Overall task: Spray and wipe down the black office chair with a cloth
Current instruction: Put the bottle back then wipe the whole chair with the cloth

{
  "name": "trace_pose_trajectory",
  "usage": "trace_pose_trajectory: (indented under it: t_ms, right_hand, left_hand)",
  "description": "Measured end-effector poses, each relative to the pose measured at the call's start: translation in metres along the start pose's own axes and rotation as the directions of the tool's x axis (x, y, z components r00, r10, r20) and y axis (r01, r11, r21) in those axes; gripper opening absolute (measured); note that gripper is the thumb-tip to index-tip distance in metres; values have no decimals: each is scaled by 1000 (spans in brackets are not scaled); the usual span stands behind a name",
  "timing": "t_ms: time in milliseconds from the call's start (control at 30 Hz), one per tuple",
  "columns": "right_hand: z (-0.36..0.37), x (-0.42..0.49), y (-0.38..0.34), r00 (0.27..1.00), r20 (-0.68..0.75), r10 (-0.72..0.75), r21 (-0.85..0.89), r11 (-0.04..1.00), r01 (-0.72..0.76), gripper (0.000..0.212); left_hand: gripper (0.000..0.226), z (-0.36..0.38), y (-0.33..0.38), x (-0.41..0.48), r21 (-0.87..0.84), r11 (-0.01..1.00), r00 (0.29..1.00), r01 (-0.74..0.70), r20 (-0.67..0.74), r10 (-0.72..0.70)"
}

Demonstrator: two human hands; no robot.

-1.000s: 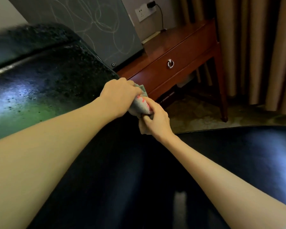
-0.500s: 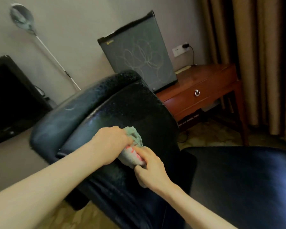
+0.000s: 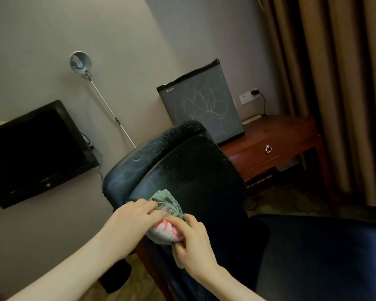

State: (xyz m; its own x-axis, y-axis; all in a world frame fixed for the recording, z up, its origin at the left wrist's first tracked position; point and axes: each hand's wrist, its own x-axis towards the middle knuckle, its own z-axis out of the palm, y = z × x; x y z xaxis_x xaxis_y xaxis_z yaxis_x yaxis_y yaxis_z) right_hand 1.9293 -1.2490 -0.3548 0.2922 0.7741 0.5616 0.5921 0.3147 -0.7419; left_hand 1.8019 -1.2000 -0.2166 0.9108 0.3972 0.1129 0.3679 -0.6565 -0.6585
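Note:
The black office chair [image 3: 189, 170] stands in front of me, its backrest speckled with spray droplets and its dark seat [image 3: 323, 253] at lower right. A bunched grey-green cloth with pink marks [image 3: 165, 222] rests against the lower left part of the backrest. My left hand [image 3: 132, 222] presses on the cloth from the left, fingers curled over it. My right hand [image 3: 193, 242] pinches the cloth from the right and below. No spray bottle is in view.
A wooden side table with a drawer [image 3: 276, 146] holds a small grey fridge [image 3: 202, 105] behind the chair. A black TV [image 3: 35, 148] hangs on the wall at left, beside a floor lamp [image 3: 80, 61]. Brown curtains [image 3: 339, 83] fill the right.
The view has pulled back and up, so the whole backrest and the wall now show. Both hands kept hold of the cloth and slid it toward the backrest's lower left side.

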Motion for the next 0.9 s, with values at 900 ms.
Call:
trace_pose_trajectory:
  t_ms: [900]
  right_hand:
    - [-109,283,238,956,-237,174,-8,983,-181,61]
  left_hand:
    - [50,72,-39,394,-35,998,999,45,-2,-45]
